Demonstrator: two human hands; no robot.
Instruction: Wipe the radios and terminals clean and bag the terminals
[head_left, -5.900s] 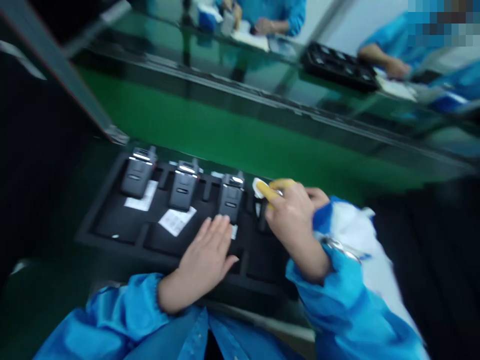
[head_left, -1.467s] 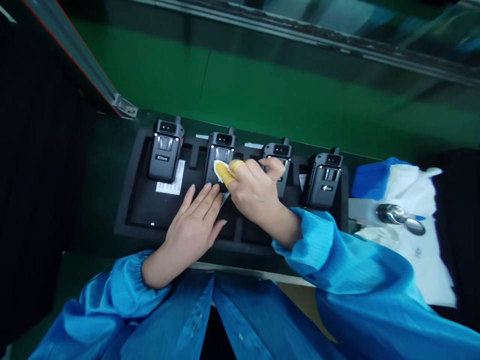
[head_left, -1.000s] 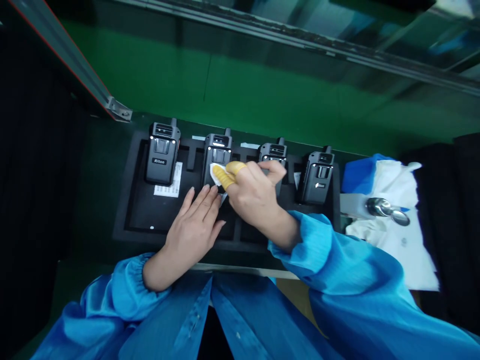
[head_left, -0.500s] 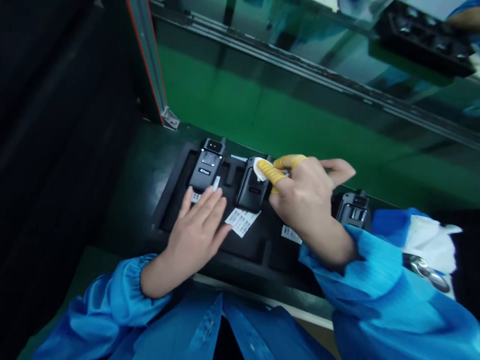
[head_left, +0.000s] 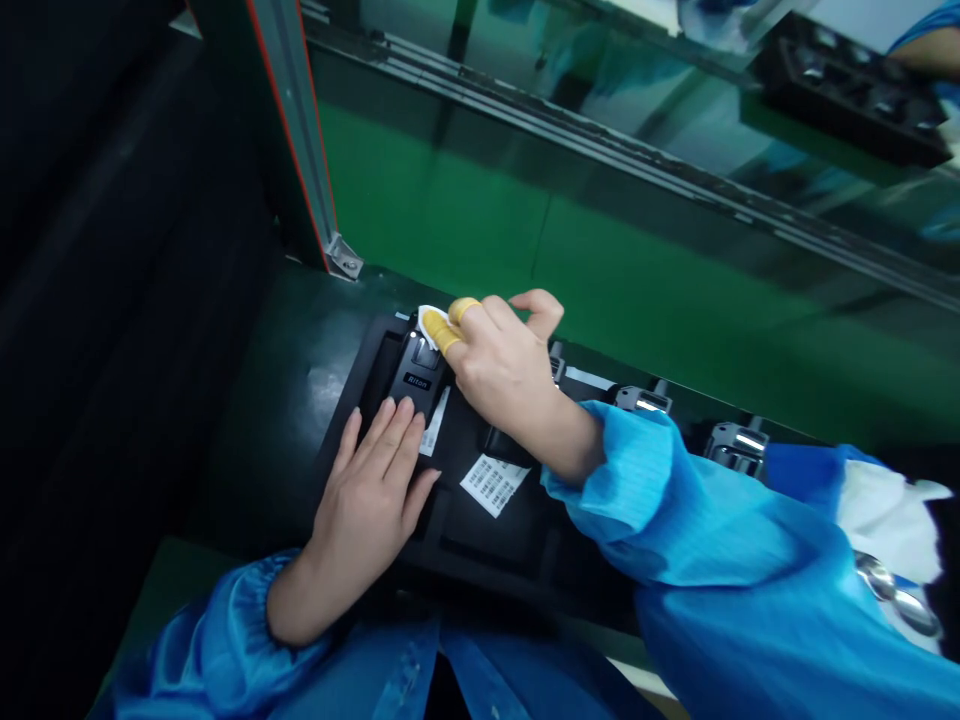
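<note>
A black foam tray [head_left: 345,400] holds a row of small black handheld devices. My right hand [head_left: 502,370], with yellow finger cots on two fingers, pinches a small white wipe [head_left: 431,322] against the top of the leftmost device [head_left: 417,375]. My left hand [head_left: 371,485] lies flat with fingers stretched out on the tray, its fingertips touching the lower end of that device. Barcode labels [head_left: 493,484] lie in the tray below the devices. Two more devices [head_left: 731,445] show past my right sleeve.
A green conveyor belt [head_left: 525,230] runs behind the tray, with a metal post [head_left: 300,150] at its left. White cloth and a shiny metal tool [head_left: 896,595] lie at the right. Another black tray [head_left: 847,90] and a co-worker's sleeve are at the far upper right.
My right hand has carried the wipe from the second device to the leftmost one. My left hand slid left along the tray with it. The camera view has swung left.
</note>
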